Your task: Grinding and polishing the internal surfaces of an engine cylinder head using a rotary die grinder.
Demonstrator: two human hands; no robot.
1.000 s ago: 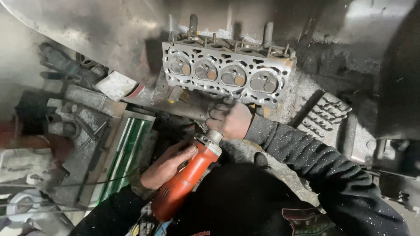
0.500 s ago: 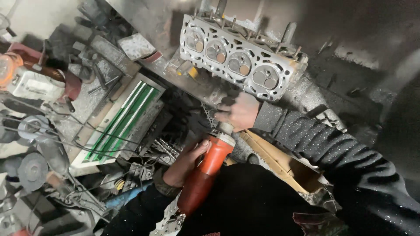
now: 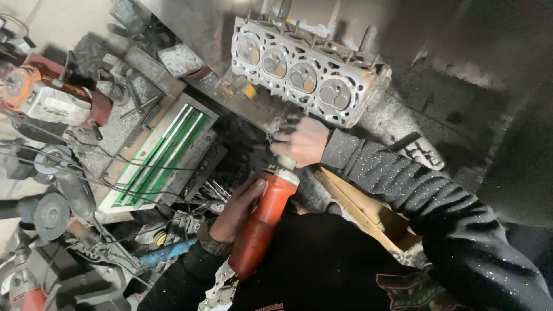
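My left hand (image 3: pixel 237 208) grips the body of an orange power grinder (image 3: pixel 262 224) that points up and away from me. My right hand (image 3: pixel 300 141) is closed around the tool's front end, just below a grey engine cylinder head (image 3: pixel 305 72). The cylinder head stands on a dirty metal bench with several round valve chambers facing me. The grinder's tip is hidden under my right hand. My dark sleeves and dark shirt fill the lower right.
A green and white flat case (image 3: pixel 158 155) lies left of the hands. Motors, grinding wheels (image 3: pixel 50 214), cables and loose tools crowd the left side. A brown cardboard piece (image 3: pixel 363 207) sits under my right forearm. A blue-handled tool (image 3: pixel 164 252) lies at lower left.
The view has swung left and down, revealing more clutter on the left. Both hands keep their grip on the grinder, still just below the cylinder head.
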